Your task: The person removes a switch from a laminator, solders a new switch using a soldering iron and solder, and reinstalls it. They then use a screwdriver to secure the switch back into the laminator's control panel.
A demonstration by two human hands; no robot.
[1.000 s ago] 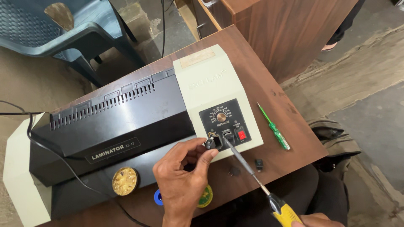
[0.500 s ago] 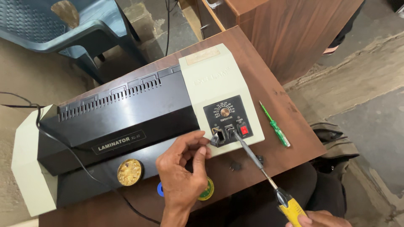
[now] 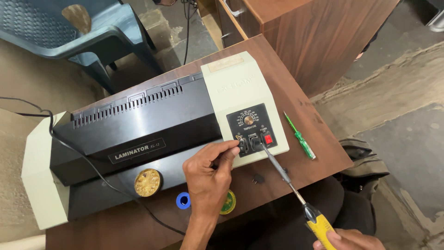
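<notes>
left hand (image 3: 209, 173): fingers pinch 1 black switch (image 3: 243, 145) | right hand (image 3: 351, 240): grips 1 yellow-handled iron (image 3: 289, 179) | 1 laminator (image 3: 138, 134) | 1 green screwdriver (image 3: 299, 135)

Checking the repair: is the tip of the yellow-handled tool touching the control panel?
Touching. The head view shows the tool, held by the right hand, with its tip meeting a switch on the black control panel, no gap visible.

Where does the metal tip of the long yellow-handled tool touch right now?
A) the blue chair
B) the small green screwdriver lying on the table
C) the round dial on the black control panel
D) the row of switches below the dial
D: the yellow-handled tool with the long metal shaft, held in the right hand, ends at the black switches below the dial, where the left hand pinches.
</notes>
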